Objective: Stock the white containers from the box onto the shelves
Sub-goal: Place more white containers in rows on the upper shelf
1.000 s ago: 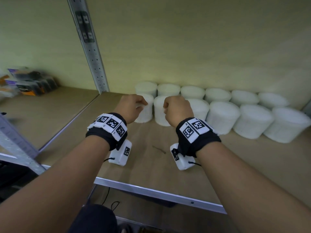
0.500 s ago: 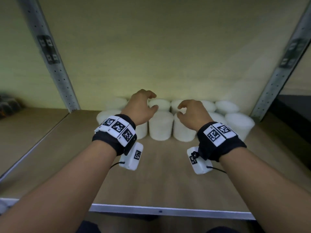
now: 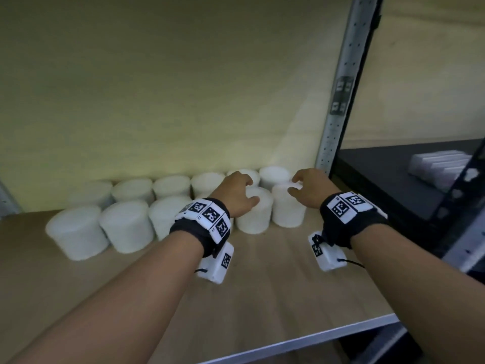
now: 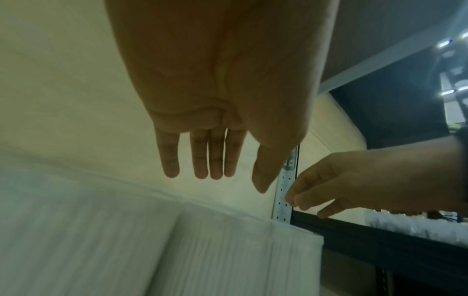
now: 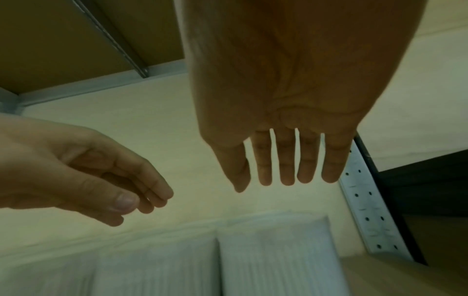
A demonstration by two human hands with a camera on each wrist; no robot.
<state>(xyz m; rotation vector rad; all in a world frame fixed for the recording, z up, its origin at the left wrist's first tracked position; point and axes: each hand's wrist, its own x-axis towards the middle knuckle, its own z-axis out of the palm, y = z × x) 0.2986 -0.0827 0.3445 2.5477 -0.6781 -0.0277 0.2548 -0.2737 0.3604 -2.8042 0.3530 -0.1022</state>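
Two rows of white ribbed containers (image 3: pixel 126 229) stand along the back of the wooden shelf (image 3: pixel 262 290). My left hand (image 3: pixel 245 190) hovers with relaxed fingers over the second container from the right in the front row (image 3: pixel 253 216). My right hand (image 3: pixel 301 183) hangs over the rightmost front container (image 3: pixel 287 208). Both hands hold nothing. In the left wrist view the left fingers (image 4: pixel 207 160) are straight above the container tops (image 4: pixel 228 250). The right wrist view shows the right fingers (image 5: pixel 286 170) spread and straight above the containers (image 5: pixel 273 250).
A perforated metal upright (image 3: pixel 338 101) rises just right of the rows. Beyond it lies a dark shelf (image 3: pixel 393 185) carrying pale packs (image 3: pixel 441 166). A metal rail (image 3: pixel 315 340) edges the front of the wooden shelf. Bare board stretches between the containers and the rail.
A second ago both hands were curled into fists at the left end of the rows. They have opened and moved right along the rows to the end by the upright.
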